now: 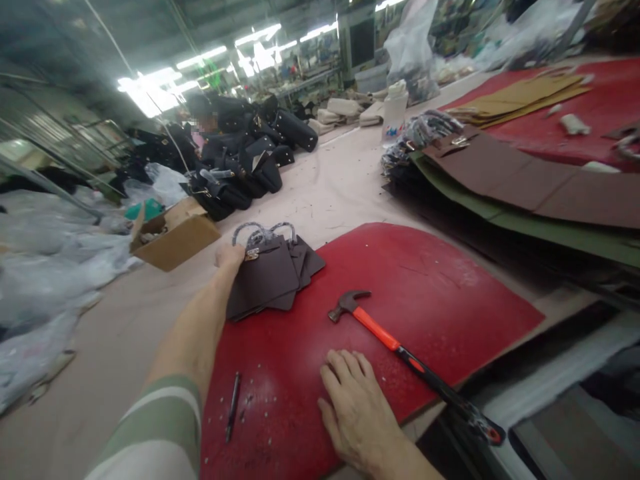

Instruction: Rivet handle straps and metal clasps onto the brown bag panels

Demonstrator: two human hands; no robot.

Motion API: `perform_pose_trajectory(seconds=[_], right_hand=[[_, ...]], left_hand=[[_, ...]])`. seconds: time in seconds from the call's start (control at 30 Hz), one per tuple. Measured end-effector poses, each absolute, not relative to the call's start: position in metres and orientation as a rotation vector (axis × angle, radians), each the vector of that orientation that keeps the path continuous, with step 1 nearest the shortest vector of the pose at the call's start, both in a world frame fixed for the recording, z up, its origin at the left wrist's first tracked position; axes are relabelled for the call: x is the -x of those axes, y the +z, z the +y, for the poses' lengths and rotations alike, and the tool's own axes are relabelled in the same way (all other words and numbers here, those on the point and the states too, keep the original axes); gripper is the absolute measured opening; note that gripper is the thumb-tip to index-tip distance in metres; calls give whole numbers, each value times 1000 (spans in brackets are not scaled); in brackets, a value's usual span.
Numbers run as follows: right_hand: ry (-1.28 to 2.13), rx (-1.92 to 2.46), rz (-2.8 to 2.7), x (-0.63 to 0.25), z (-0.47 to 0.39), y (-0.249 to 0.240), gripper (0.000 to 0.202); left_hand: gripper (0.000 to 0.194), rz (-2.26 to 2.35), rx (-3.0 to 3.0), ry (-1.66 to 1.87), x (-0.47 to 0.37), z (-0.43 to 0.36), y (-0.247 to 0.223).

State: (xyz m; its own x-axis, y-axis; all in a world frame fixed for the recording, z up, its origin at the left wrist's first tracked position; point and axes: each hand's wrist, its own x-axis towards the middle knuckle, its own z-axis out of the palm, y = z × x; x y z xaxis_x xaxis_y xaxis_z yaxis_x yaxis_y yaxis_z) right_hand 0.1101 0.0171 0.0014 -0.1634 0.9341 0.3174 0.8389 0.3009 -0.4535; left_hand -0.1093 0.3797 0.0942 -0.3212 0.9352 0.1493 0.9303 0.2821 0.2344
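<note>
My left hand [230,256] is at the upper left corner of a stack of dark brown leather panels [265,277] with wrapped handles and a gold clasp; its fingers are bent at the stack's edge, mostly hidden. My right hand [353,400] rests palm down on the red mat [425,267], fingers a little apart, holding nothing. Beyond it lies a claw hammer [375,328] with an orange and black handle, untouched. A thin dark metal rod [233,407] lies on the mat between my forearms, among small scattered bits.
An open cardboard box [175,240] stands at the left beside clear plastic wrapping [55,260]. Black bags [250,147] are heaped behind. Long brown and green panels [540,180] are stacked at the right, near a white bottle [395,112].
</note>
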Motion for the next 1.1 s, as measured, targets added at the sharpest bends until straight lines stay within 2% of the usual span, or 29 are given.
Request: perform_pose_trajectory(seconds=[0.17,0.37,0.47,0.63,0.87,1.1], right_hand=[[269,1549,-2038,-111,19,12,32],[128,1411,-1926,-116,25,2,32],[86,1263,-1686,-127,27,-5,31],[113,1169,-1479,-155,12,9,22],[137,1162,-1890,-152,-14,45,24],[178,1206,-2393,-113,-1,41,49]], left_hand=[[42,2694,-1858,473,119,347,139],[48,2630,-1962,384,142,247,182],[44,2608,-1873,350,151,191,167],[41,2438,-1748,310,141,106,109],[38,2264,-1682,318,81,38,54],[26,2272,-2017,525,63,13,31]])
